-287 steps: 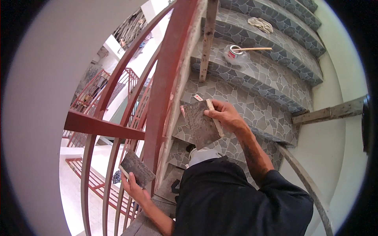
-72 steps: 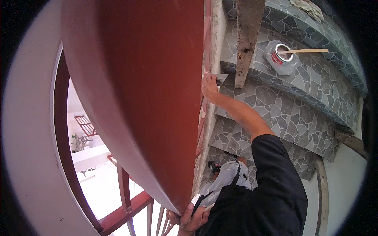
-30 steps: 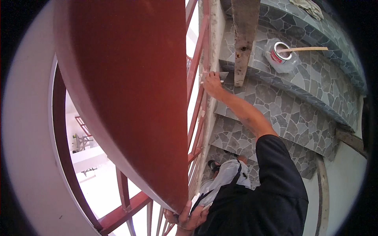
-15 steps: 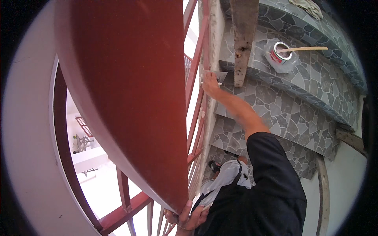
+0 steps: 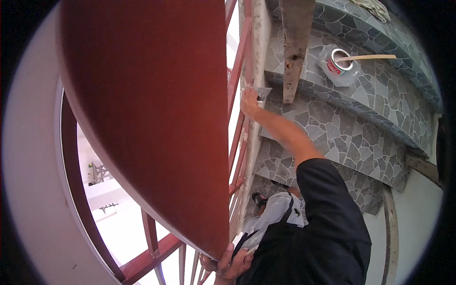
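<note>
Head cam: R hand (image 5: 249,101) fingers are gripping a flat grey blade (image 5: 264,92) jutting approx 2 o'clock, L hand (image 5: 231,264) sitting farther, 6 o'clock, hold unclear.

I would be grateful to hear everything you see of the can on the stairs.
The can is round and open, with a shiny, metallic rim and a partly red label. It stands on a grey step, with clear plastic bunched around it. A pale, flat stick leans in it, jutting rightward over its rim. Greyish contents show inside.
</note>
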Demonstrator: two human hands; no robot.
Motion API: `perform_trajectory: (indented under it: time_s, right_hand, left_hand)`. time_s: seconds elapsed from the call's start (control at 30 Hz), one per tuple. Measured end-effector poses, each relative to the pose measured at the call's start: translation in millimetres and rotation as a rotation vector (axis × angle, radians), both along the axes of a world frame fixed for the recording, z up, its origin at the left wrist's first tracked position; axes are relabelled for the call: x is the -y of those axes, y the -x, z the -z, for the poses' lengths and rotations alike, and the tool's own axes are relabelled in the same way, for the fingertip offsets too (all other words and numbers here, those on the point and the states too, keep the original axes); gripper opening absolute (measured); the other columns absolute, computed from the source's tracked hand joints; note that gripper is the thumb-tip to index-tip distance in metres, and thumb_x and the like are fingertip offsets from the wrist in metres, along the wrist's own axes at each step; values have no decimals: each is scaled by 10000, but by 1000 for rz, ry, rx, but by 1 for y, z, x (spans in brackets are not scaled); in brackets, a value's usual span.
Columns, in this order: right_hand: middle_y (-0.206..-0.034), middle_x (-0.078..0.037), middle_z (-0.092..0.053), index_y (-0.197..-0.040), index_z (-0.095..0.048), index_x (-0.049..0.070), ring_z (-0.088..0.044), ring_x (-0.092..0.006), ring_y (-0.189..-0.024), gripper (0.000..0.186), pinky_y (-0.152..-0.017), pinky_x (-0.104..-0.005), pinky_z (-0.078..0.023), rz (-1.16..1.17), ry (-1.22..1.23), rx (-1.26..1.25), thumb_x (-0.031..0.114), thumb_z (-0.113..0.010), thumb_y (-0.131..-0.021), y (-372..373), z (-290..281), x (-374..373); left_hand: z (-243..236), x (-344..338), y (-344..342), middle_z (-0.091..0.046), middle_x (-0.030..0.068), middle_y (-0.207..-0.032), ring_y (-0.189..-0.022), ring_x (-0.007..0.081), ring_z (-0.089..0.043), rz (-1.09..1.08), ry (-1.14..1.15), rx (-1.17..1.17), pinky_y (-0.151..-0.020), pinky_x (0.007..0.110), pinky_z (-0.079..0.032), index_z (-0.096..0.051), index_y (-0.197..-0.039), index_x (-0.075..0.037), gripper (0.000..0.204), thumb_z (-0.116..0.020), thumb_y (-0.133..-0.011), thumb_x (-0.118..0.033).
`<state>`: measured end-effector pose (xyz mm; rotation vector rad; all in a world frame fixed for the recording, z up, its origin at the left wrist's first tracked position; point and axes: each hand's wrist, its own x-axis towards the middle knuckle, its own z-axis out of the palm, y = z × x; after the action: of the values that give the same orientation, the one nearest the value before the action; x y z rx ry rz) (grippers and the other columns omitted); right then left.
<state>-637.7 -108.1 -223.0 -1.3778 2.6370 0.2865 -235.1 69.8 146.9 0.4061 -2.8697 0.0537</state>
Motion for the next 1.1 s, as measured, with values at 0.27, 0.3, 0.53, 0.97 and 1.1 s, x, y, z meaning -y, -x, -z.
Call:
perform_trajectory:
  time_s: [0.27,0.3,0.53,0.97,1.1]
  right_hand:
    - [-1150,-160,-597,-1087,-739,99,-473,-366,-1077,300,-687,-485,-362,45,-25,-133,177,-614,-825,-5,-9,-5]
    - [-1144,-160,-600,-1075,-745,110,-469,-369,-1076,291,-692,-485,-360,49,35,-160,174,-618,-821,-10,-7,-13]
    - [-1215,-188,-563,-1093,-733,62,-456,-365,-1094,315,-741,-502,-371,83,-28,-58,207,-585,-855,-3,-15,15]
    - [-1199,-202,-562,-1158,-689,36,-452,-391,-1091,350,-678,-497,-370,225,46,-88,198,-544,-884,22,10,-17]
    - [-1214,-193,-550,-1151,-703,74,-434,-398,-1126,339,-700,-512,-385,60,-116,169,214,-553,-881,2,-17,-1]
  left_hand:
    - [2,1,-3,-515,151,-1255,-1069,281,-539,-9,31,-12,-896,383,-467,-685,-855,-197,166,-768,-797,-329]
    - [5,1,-3,-515,148,-1257,-1069,282,-534,3,17,-27,-895,388,-465,-684,-852,-200,159,-766,-798,-325]
    - [7,2,-9,-530,147,-1246,-1089,295,-530,-14,-3,-62,-902,410,-455,-677,-819,-207,147,-769,-797,-320]
    - [13,-5,-14,-533,151,-1257,-1057,269,-548,-31,-12,-68,-866,385,-477,-684,-812,-195,126,-787,-804,-267]
    - [5,-7,-13,-529,158,-1259,-1043,265,-556,-64,6,9,-844,358,-489,-687,-818,-186,132,-789,-804,-269]
